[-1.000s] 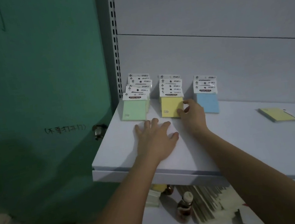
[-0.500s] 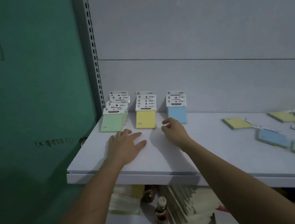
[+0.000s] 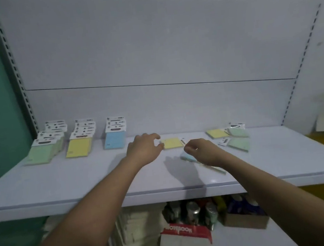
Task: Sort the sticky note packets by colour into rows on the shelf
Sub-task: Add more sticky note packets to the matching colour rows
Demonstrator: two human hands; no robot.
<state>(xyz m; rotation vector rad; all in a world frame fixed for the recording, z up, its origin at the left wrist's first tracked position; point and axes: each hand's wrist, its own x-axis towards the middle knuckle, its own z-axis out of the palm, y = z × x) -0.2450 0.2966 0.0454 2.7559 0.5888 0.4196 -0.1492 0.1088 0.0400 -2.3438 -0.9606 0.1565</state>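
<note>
Yellow packet (image 3: 172,143) lying mid-frame on the shelf (image 3: 83,183) is what I am reaching for, my left hand (image 3: 144,149) curling empty at its edge, my right hand (image 3: 201,150) loosely curled empty beside it, the yellow row (image 3: 79,146) at left likely awaiting it.

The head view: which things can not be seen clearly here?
- Blue packet: mostly hidden under the right hand, head view.
- Labels on the sorted rows, e.g. the yellow row: too small and blurred to read.
- Left hand beside the loose yellow packet: contact unclear, blurred.
- Lower shelf goods: dark, partly covered by the shelf.
</note>
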